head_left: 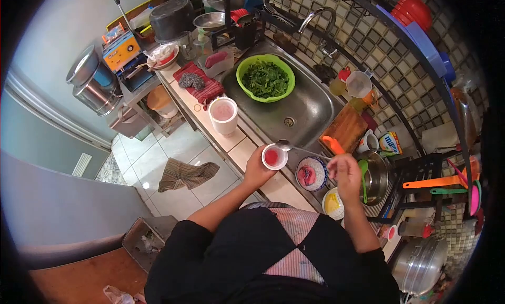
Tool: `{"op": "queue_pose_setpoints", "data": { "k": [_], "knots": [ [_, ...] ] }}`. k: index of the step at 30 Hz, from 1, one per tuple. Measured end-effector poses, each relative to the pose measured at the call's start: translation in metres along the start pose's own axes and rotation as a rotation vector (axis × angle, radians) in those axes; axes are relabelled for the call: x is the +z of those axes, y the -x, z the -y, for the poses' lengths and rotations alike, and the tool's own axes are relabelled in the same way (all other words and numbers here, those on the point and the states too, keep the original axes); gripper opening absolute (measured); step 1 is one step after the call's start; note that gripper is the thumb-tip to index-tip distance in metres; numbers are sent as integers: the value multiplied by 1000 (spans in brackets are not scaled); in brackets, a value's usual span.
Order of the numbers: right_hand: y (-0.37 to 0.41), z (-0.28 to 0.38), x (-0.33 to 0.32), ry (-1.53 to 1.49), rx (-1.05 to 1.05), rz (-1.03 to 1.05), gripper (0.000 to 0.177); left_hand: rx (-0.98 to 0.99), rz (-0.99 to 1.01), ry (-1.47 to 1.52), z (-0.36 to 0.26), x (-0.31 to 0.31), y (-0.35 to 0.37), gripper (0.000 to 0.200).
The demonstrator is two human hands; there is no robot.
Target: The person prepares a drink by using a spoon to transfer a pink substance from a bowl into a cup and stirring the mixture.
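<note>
My left hand (256, 171) is wrapped round a small white cup (274, 157) with red contents, above the counter edge. My right hand (345, 173) pinches the handle of a metal spoon (284, 144), whose bowl is at the cup's rim. Below the spoon handle sits a patterned bowl (311, 173) holding something pink-red. Nearer my body is a white bowl (333, 203) with yellow contents. A tall white container (223, 116) stands on the counter to the left of the cup.
A green basket (265, 77) of leafy greens sits in the metal sink (310, 112). Right of it are a wooden cutting board (344, 127), an orange handle (333, 145) and a steel pan (376, 177). A red cloth (198, 83) lies on the counter's left part.
</note>
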State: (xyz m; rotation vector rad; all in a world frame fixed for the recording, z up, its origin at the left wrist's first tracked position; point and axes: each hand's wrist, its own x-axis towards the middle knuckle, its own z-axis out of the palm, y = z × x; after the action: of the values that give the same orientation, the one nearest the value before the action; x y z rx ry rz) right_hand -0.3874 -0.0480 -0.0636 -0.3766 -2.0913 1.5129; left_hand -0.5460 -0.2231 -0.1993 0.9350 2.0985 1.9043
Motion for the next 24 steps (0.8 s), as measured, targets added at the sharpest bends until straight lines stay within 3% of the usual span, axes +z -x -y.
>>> {"op": "queue_pose_setpoints", "data": {
  "k": [2,5,6,8,13,16,19,22,24],
  "knots": [
    [-4,6,10,-31,46,49,21,20,-51,-32,4,3,2,56],
    [-20,12,29,397,-141,278,14,68,4,-20,4,3,2,60],
    [-25,13,37,392,-142,275,14,69,7,-25,8,4,2,60],
    [-35,15,50,372,-104,466,14,157,43,-48,18,6,2,60],
    [-63,-4,64,457,-315,421,17,172,66,-47,14,6,2,56],
    [-73,-6,74,570,-367,517,19,177,68,-57,18,8,4,57],
    [-83,-11,76,471,-330,390,19,179,39,-76,15,7,3,57],
    [-94,-25,74,485,-341,481,19,74,84,-101,10,4,1,56],
    [-95,-23,69,372,-162,409,21,163,57,-57,8,4,1,53]
  ]
}}
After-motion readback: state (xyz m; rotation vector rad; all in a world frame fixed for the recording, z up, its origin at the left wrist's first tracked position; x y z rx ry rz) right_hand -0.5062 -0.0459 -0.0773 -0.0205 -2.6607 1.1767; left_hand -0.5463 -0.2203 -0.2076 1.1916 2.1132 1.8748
